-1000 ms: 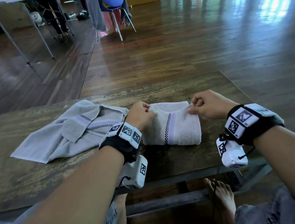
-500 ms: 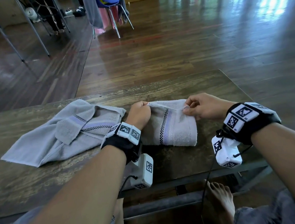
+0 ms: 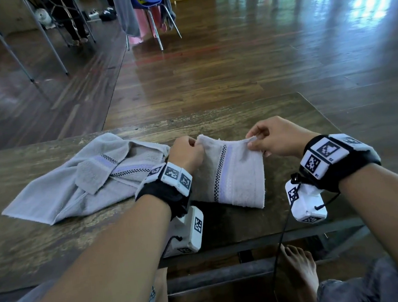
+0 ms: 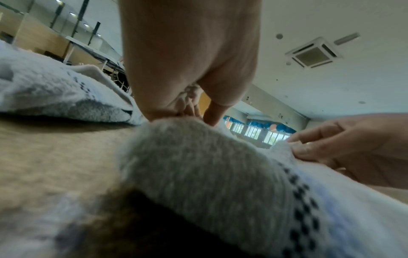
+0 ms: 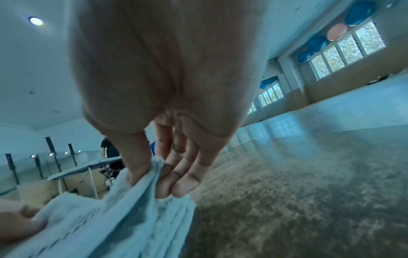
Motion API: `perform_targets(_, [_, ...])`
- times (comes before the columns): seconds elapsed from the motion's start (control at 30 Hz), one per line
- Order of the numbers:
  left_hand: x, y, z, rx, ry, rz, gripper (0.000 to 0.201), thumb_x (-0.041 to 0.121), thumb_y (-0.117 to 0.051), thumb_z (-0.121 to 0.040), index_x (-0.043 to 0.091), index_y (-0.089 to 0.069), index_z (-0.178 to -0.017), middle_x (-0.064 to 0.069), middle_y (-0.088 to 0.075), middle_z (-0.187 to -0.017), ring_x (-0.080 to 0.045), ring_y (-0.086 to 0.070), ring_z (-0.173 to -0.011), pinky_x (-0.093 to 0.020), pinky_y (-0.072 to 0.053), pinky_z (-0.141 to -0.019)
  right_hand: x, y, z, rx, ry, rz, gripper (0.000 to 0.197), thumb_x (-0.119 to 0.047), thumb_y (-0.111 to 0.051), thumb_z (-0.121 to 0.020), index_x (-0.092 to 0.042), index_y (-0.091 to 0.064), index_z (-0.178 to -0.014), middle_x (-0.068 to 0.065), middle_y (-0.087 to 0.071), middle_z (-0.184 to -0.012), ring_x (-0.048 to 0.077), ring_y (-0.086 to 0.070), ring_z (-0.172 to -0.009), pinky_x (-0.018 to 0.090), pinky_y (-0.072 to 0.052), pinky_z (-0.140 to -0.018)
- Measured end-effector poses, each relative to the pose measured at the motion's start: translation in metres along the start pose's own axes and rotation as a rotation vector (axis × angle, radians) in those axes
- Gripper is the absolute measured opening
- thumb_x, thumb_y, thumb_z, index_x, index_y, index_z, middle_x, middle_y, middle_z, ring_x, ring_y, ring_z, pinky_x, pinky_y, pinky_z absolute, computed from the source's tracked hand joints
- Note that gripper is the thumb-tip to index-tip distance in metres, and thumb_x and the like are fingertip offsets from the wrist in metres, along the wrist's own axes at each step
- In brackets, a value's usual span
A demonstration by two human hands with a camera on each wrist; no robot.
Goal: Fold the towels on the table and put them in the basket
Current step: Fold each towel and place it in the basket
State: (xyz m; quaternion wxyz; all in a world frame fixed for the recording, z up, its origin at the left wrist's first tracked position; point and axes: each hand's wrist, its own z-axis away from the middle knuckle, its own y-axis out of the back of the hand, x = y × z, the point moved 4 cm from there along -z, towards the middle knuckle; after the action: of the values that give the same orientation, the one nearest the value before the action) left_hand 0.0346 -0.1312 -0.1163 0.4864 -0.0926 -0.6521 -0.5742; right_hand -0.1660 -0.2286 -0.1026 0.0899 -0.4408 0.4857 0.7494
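Note:
A small folded grey towel (image 3: 236,174) with a checkered and lilac stripe lies near the front middle of the wooden table (image 3: 54,244). My left hand (image 3: 188,151) grips its far left corner and my right hand (image 3: 266,140) pinches its far right corner, so the far edge is lifted off the table. In the right wrist view thumb and fingers (image 5: 183,183) pinch the towel (image 5: 123,214). The left wrist view shows the towel (image 4: 209,165) close up under my left hand (image 4: 187,104). A second, crumpled grey towel (image 3: 81,182) lies to the left. No basket is in view.
The table's far edge (image 3: 213,114) and right edge are close to the towel. Beyond lies open wooden floor, with a blue chair (image 3: 148,11) draped in cloth and metal table legs (image 3: 16,42) at the back. My bare feet (image 3: 303,271) are under the table.
Both hands have lifted the folded towel's far edge and drawn it toward me; the near part still lies on the table. The crumpled towel has not moved.

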Motion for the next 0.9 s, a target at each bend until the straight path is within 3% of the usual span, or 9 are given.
perform_targets(0.07, [-0.001, -0.004, 0.002, 0.055, -0.034, -0.031, 0.017, 0.023, -0.055, -0.097, 0.009, -0.062, -0.105, -0.002, -0.059, -0.094, -0.02, -0.054, -0.088, -0.029, -0.041, -0.073, 0.005, -0.003, -0.003, 0.042, -0.032, 0.086, 0.022, -0.018, -0.074, -0.089, -0.008, -0.065, -0.106, 0.003, -0.063, -0.089, 0.026, -0.066, -0.088, 0.042, -0.058, -0.081])
perform_targets(0.13, [-0.001, -0.005, 0.005, 0.108, -0.042, -0.035, 0.023, 0.026, -0.057, -0.097, 0.01, -0.06, -0.113, 0.001, -0.058, -0.099, -0.016, -0.053, -0.089, -0.026, -0.039, -0.072, 0.007, -0.003, -0.003, 0.085, -0.054, 0.184, 0.014, -0.023, -0.073, -0.09, -0.01, -0.069, -0.094, 0.003, -0.065, -0.086, 0.021, -0.064, -0.083, 0.036, -0.055, -0.071])
perform_targets(0.2, [0.0, -0.005, 0.007, 0.124, -0.03, -0.017, 0.024, 0.031, -0.058, -0.096, 0.011, -0.059, -0.109, 0.002, -0.057, -0.095, -0.015, -0.052, -0.082, -0.025, -0.035, -0.058, 0.009, -0.002, -0.003, 0.124, -0.081, 0.251, 0.014, -0.027, -0.072, -0.089, -0.017, -0.067, -0.081, 0.003, -0.067, -0.085, 0.017, -0.063, -0.077, 0.028, -0.046, -0.059])
perform_targets(0.33, [0.001, -0.005, 0.005, 0.108, 0.069, -0.011, 0.019, 0.025, -0.062, -0.086, 0.013, -0.053, -0.076, -0.001, -0.052, -0.069, -0.017, -0.044, -0.059, -0.026, -0.031, -0.048, 0.01, -0.005, -0.001, 0.122, -0.107, 0.316, 0.018, -0.032, -0.069, -0.09, -0.016, -0.062, -0.085, 0.002, -0.063, -0.09, 0.013, -0.056, -0.076, 0.026, -0.04, -0.057])
perform_targets(0.4, [0.002, -0.004, 0.008, 0.109, 0.051, -0.007, 0.012, 0.023, -0.063, -0.088, 0.012, -0.057, -0.088, -0.002, -0.057, -0.082, -0.016, -0.048, -0.067, -0.022, -0.031, -0.049, 0.01, -0.007, 0.0, 0.084, -0.083, 0.349, 0.02, -0.035, -0.067, -0.091, -0.015, -0.061, -0.091, 0.001, -0.062, -0.093, 0.017, -0.056, -0.082, 0.029, -0.039, -0.062])
perform_targets(0.53, [0.01, 0.001, 0.02, 0.193, -0.104, 0.112, 0.04, 0.018, -0.064, -0.089, 0.013, -0.047, -0.125, -0.004, -0.056, -0.113, -0.01, -0.052, -0.082, -0.019, -0.035, -0.059, 0.006, -0.005, 0.006, 0.025, -0.082, 0.31, 0.018, -0.031, -0.068, -0.089, -0.017, -0.058, -0.092, 0.002, -0.068, -0.087, 0.02, -0.062, -0.085, 0.033, -0.047, -0.07])
perform_targets(0.67, [0.021, 0.004, 0.036, 0.178, -0.251, -0.15, 0.037, 0.021, -0.062, -0.085, 0.015, -0.051, -0.119, -0.01, -0.048, -0.122, -0.025, -0.049, -0.11, -0.034, -0.045, -0.09, 0.004, -0.012, 0.022, -0.231, -0.232, 0.142, 0.022, -0.017, -0.063, -0.095, 0.004, -0.067, -0.089, 0.015, -0.073, -0.069, 0.021, -0.068, -0.059, 0.031, -0.055, -0.056])
perform_targets(0.8, [0.021, 0.005, 0.056, 0.147, -0.238, -0.449, 0.035, 0.027, -0.057, -0.084, 0.015, -0.049, -0.115, -0.015, -0.043, -0.126, -0.033, -0.04, -0.118, -0.04, -0.041, -0.097, 0.006, -0.013, 0.05, -0.522, -0.422, 0.007, 0.031, -0.024, -0.059, -0.101, 0.004, -0.066, -0.09, 0.019, -0.073, -0.072, 0.022, -0.067, -0.052, 0.026, -0.054, -0.048])
perform_targets(0.9, [0.014, 0.002, 0.071, 0.074, -0.144, -0.572, 0.046, 0.038, -0.052, -0.088, 0.013, -0.044, -0.127, -0.018, -0.034, -0.139, -0.037, -0.032, -0.13, -0.048, -0.036, -0.104, 0.001, 0.003, 0.05, -0.258, -0.205, 0.328, 0.039, -0.033, -0.053, -0.101, -0.007, -0.067, -0.075, 0.01, -0.074, -0.069, 0.018, -0.069, -0.056, 0.026, -0.053, -0.056])
